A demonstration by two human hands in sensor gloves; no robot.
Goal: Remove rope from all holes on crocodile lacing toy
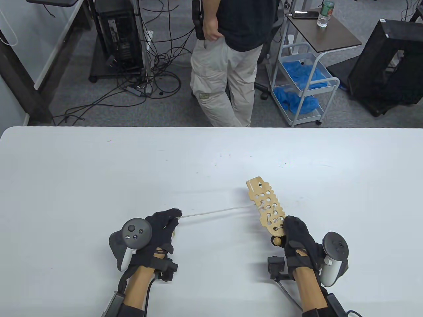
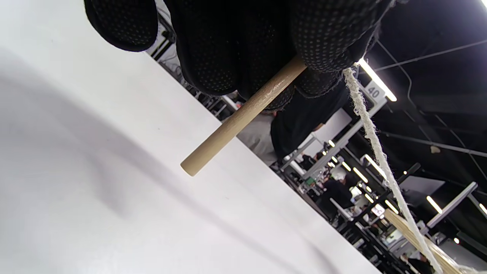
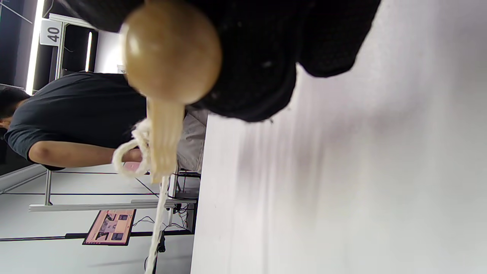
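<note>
Table view: the rope is drawn taut by the left hand, fingers pinching its wooden pin, while the crocodile board is gripped and steadied by the right hand.

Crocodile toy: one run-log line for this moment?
left hand: pinches rope taut | right hand: holds crocodile toy | rope still laced

Surroundings beyond the table's far edge.
A person stands at the white table; a wheeled cart holds blue cloths, a computer tower trails floor cables, and a bottle stands on the cart.
</note>
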